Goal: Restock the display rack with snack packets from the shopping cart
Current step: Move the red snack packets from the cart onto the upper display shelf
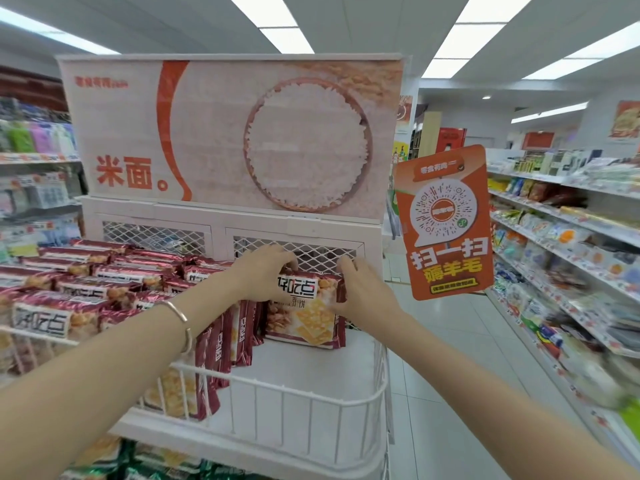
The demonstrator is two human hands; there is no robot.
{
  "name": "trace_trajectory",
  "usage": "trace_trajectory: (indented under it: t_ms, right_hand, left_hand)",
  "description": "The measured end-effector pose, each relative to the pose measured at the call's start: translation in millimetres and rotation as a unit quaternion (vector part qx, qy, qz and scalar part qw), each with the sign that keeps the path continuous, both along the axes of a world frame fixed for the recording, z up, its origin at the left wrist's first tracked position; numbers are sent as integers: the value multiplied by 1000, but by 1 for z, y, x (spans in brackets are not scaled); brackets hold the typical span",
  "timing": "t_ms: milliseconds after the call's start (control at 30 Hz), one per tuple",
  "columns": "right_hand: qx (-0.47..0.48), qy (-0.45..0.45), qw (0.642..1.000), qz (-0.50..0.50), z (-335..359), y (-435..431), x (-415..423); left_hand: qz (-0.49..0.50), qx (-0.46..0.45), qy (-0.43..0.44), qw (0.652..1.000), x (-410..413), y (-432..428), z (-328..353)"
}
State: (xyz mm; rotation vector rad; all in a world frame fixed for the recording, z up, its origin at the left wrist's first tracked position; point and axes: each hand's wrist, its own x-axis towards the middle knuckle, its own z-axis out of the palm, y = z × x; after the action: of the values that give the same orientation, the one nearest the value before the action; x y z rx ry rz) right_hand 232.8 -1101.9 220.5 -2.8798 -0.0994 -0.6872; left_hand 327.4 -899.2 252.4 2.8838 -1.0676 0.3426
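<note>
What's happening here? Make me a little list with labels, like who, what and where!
place: shop aisle, shelves on both sides
left hand: holds the snack packet's top left, fingers curled over it
right hand: holds its right edge
snack packet: dark red, crackers pictured, at the rack's back right
display rack: white wire basket
other packets: piled on the left side
bracelet: on the left wrist
orange sign: right of the rack
rice poster: above the rack

White wire display rack [304, 415] holds rows of maroon snack packets [100, 285] on its shelf
</note>
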Motion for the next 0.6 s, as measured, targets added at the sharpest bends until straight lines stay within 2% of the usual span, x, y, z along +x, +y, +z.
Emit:
trace_trajectory:
  t_ms: [100, 267, 333, 433, 500, 600]
  right_hand:
    - [-79, 14, 996, 30, -5, -2, 2]
    - [-70, 44, 996, 19, -5, -1, 7]
    - [-46, 65, 997, 17, 4, 0, 1]
    - [-19, 69, 997, -8, 21, 9, -8]
    - [-9, 73, 997, -24, 35, 27, -13]
    - [-17, 73, 997, -6, 54, 75, -22]
  left_hand:
    - [26, 34, -19, 999, -2, -4, 0]
    - [30, 64, -3, 997, -8, -5, 2]
    - [22, 24, 24, 999, -14, 4, 7]
    - [23, -116, 61, 991, -30, 30, 18]
    - [39, -182, 43, 982, -42, 56, 27]
    - [78, -217, 3, 973, -56, 109, 43]
